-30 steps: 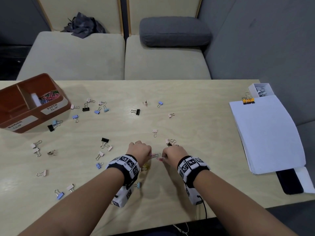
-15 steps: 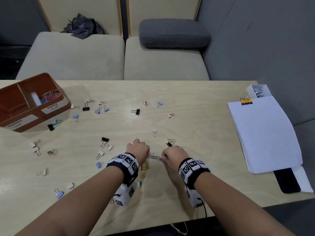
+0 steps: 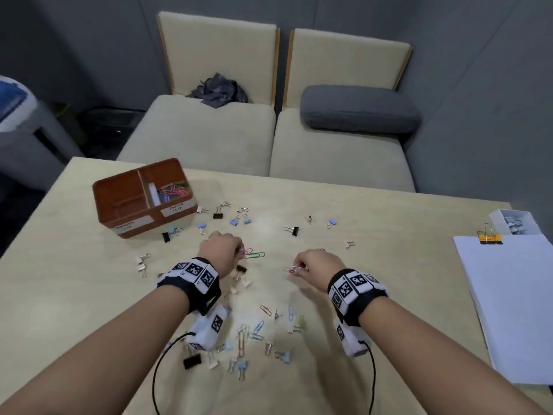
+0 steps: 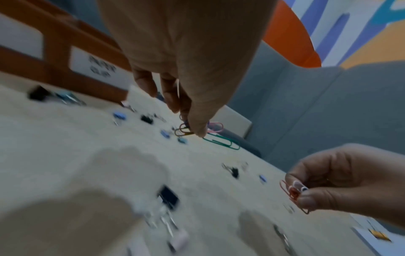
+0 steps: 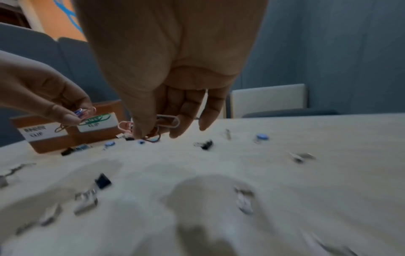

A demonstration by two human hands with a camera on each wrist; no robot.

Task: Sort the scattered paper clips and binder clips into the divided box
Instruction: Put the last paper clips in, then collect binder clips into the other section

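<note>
My left hand (image 3: 223, 253) is raised above the table and pinches a bunch of coloured paper clips (image 3: 253, 253), green and pink ones sticking out (image 4: 221, 142). My right hand (image 3: 314, 265) is also lifted and pinches red, pink and white paper clips (image 3: 293, 269) (image 5: 167, 121). The brown divided box (image 3: 131, 218) stands at the far left, labelled BINDER CLIP and PAPER CLIP; coloured paper clips (image 3: 173, 190) lie in its right compartment. Binder clips (image 3: 291, 230) and loose paper clips (image 3: 257, 329) are scattered over the table.
A stack of white paper (image 3: 508, 304) with an orange binder clip (image 3: 490, 238) lies at the right edge. A small white box of clips (image 3: 513, 223) stands behind it. Beige seats with a grey cushion (image 3: 359, 113) are beyond the table.
Both hands have lifted off the table and moved apart, each carrying paper clips. The left hand has gone left toward the box. The head view has pulled back and tilted.
</note>
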